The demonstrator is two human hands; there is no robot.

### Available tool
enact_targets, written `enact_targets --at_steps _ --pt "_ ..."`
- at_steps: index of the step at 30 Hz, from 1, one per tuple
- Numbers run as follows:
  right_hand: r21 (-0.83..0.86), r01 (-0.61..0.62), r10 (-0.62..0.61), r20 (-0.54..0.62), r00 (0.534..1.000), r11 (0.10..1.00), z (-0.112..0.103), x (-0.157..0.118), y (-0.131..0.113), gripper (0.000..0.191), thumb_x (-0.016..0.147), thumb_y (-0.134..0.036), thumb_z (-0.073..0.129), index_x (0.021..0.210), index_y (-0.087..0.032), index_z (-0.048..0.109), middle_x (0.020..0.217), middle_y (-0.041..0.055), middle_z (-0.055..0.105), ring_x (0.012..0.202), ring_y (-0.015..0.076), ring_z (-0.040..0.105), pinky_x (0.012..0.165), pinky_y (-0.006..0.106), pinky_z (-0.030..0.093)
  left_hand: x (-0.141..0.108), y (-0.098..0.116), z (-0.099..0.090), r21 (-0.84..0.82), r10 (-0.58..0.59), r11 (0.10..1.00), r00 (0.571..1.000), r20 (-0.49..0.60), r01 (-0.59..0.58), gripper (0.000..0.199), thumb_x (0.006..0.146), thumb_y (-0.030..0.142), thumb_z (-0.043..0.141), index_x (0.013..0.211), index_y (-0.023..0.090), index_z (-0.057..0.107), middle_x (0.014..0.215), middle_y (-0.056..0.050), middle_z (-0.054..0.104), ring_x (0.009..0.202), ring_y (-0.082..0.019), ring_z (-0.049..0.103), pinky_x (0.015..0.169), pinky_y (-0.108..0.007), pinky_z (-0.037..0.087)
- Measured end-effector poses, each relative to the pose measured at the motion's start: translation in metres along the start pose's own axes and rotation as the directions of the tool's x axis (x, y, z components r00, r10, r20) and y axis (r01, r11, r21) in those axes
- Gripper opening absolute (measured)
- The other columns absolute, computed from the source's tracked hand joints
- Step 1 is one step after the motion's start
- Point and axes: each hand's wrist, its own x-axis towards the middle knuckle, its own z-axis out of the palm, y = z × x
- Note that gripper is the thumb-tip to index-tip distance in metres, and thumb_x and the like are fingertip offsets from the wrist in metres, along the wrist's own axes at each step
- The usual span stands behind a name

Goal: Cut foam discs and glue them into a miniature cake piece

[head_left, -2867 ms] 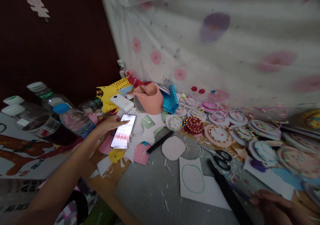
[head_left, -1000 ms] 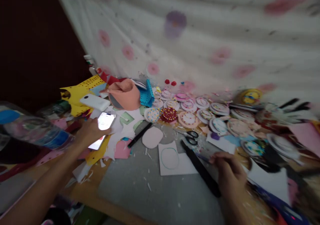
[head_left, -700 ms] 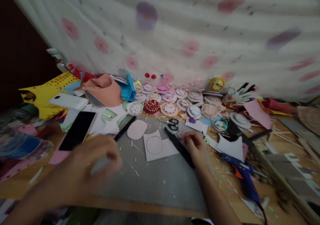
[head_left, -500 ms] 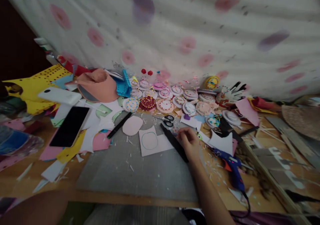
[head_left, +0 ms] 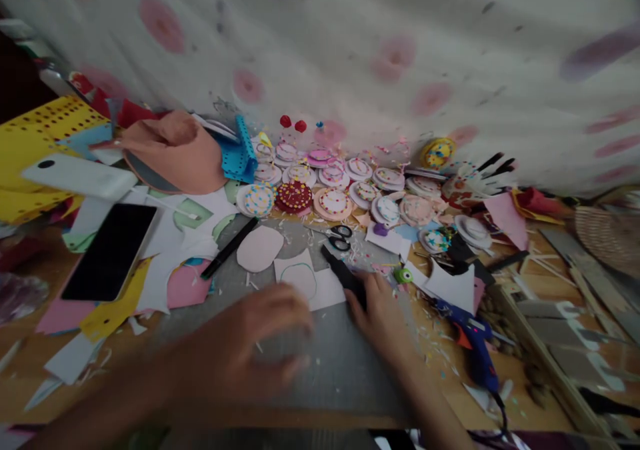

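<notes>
My right hand [head_left: 377, 313] has its thumb and fingers around a long, flat black tool [head_left: 340, 270], possibly a craft knife, lying on the grey mat. My left hand [head_left: 265, 337], smeared by motion, hangs over the mat [head_left: 340, 363] with thumb and fingers apart and nothing between them. Just beyond it is a white foam sheet [head_left: 327, 287] with a green circle drawn on it, partly covered by the fingers. A pale cut-out disc [head_left: 260, 249] rests left of the sheet. Beside the disc lies a black pen [head_left: 230, 249]. Black-handled scissors [head_left: 341, 238] lie behind the tool.
Several decorated foam hats [head_left: 334, 203] fill the back of the table. At right are a blue glue gun [head_left: 473, 347] and a wooden tray edge [head_left: 537, 357]. A phone [head_left: 111, 251], foam scraps [head_left: 187, 287] and a peach cap [head_left: 173, 153] crowd the left.
My left hand has come in from the lower left over the mat. My right hand has closed around the black tool, which it was beside before. The view has shifted slightly.
</notes>
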Motion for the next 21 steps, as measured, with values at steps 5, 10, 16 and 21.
enact_targets --at_steps 5,10,16,21 --pt "0.126 0.053 -0.042 -0.087 0.995 0.991 -0.017 0.019 -0.003 0.024 0.1 -0.025 0.035 0.115 -0.017 0.051 0.095 0.0108 0.063 0.089 0.025 0.063 0.076 0.039 0.052 0.019 -0.049 0.027 0.32 -0.125 0.939 0.992 -0.032 0.129 0.086 0.07 0.054 0.075 0.136 0.007 0.044 0.143 -0.024 0.044 0.134 -0.04 0.038 0.112 -0.057 0.033" --pt "0.195 0.079 -0.08 0.001 0.997 0.978 -0.039 0.04 -0.007 0.028 0.101 -0.03 0.038 0.126 -0.019 0.046 0.099 0.0079 0.064 0.087 0.021 0.064 0.076 0.033 0.052 0.016 -0.071 0.03 0.323 -0.022 0.946 0.998 0.055 0.003 0.087 0.073 0.058 0.069 0.139 0.009 0.041 0.14 -0.018 0.052 0.135 -0.033 0.041 0.119 -0.053 0.02" --pt "-0.002 0.322 -0.297 0.38 0.876 0.947 -0.058 0.035 0.006 0.035 0.101 -0.024 0.039 0.136 -0.022 0.041 0.117 0.0099 0.065 0.099 0.022 0.067 0.078 0.032 0.055 0.013 -0.079 0.029 0.23 0.016 0.972 0.995 0.094 -0.038 0.103 0.07 0.073 0.063 0.146 0.012 0.028 0.144 -0.018 0.049 0.136 -0.031 0.041 0.12 -0.052 0.01" --pt "-0.202 0.511 -0.379 0.462 0.802 0.836 -0.059 0.044 0.007 0.05 0.101 -0.02 0.038 0.15 -0.023 0.028 0.103 0.0082 0.068 0.081 0.0221 0.07 0.069 0.033 0.055 0.014 -0.082 0.028 0.171 -0.003 0.985 0.996 0.094 -0.013 0.1 0.072 0.07 0.064 0.146 0.014 0.026 0.144 -0.017 0.05 0.137 -0.03 0.041 0.12 -0.049 0.01"
